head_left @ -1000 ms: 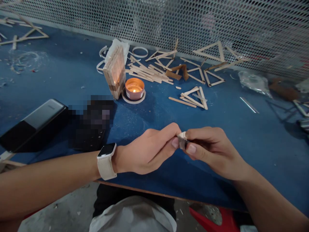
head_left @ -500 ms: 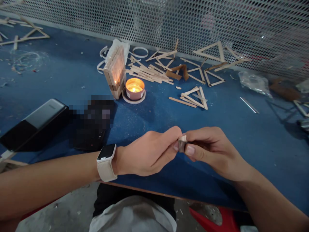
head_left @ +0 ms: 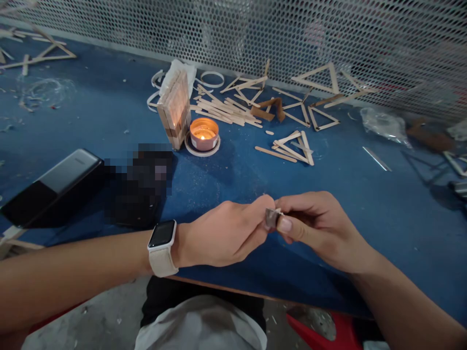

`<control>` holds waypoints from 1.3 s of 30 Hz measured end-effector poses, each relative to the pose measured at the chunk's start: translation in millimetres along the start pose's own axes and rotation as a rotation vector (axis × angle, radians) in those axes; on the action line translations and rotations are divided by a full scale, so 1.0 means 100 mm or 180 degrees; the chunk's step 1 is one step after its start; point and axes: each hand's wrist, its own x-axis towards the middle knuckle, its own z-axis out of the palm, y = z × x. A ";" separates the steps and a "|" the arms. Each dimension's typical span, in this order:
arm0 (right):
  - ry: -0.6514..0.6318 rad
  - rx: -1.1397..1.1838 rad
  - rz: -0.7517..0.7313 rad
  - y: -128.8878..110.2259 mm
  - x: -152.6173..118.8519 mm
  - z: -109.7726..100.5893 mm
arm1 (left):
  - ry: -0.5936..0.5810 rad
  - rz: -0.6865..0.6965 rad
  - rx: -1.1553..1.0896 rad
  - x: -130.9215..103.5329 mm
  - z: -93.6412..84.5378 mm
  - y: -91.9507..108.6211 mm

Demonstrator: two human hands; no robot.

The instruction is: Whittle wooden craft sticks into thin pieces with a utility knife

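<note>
My left hand [head_left: 229, 233], with a watch [head_left: 162, 234] on its wrist, is closed in front of me near the table's edge. My right hand [head_left: 324, 226] meets it fingertip to fingertip, its thumb and forefinger pinched together. Between the fingertips shows a small grey-brown flat piece [head_left: 272, 217] with a pale, ragged edge; its kind I cannot make out. Both hands seem to grip it, though the left fingertips are partly hidden. Beyond the hands burns a candle in a round tin [head_left: 204, 135], beside an upright stack of wooden sticks [head_left: 174, 111].
Loose wooden sticks [head_left: 222, 111] and several stick triangles [head_left: 324, 119] lie along the perforated metal screen [head_left: 233, 41]. A small stick triangle [head_left: 295, 147] sits nearer me. To the left are a black box-shaped device [head_left: 54, 187] and a blurred dark object [head_left: 140, 187]. A plastic bag [head_left: 385, 125] lies right.
The small grey piece has turned between my fingertips, so more of its flat face shows. My left forefinger has shifted slightly down. The candle flame looks lower.
</note>
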 end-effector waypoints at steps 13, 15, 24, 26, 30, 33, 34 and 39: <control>-0.0278 0.0245 -0.0044 -0.05 0.02 -0.03 | 0.0271 -0.0108 -0.1316 0.00 -0.01 0.04; -0.0271 0.0246 -0.0081 -0.05 0.03 -0.03 | 0.0240 -0.0103 -0.1286 0.00 -0.01 0.03; -0.0273 0.0205 -0.0127 -0.01 0.02 -0.05 | 0.0146 -0.0058 -0.1201 0.01 -0.03 0.03; -0.0264 0.0200 -0.0103 -0.02 0.02 -0.05 | 0.0161 0.0013 -0.1176 0.01 -0.03 0.03; -0.0287 0.0244 -0.0001 -0.03 0.02 -0.05 | 0.0206 0.0041 -0.1057 0.02 -0.03 0.02; -0.0334 0.0303 0.0143 -0.03 0.01 -0.06 | 0.0225 0.0041 -0.0922 0.02 -0.03 0.03; -0.0334 0.0305 0.0185 -0.03 0.01 -0.06 | 0.0215 0.0045 -0.0886 0.02 -0.04 0.03; -0.0301 0.0326 0.0224 -0.03 0.00 -0.06 | 0.0087 -0.0027 -0.0726 0.02 -0.05 0.06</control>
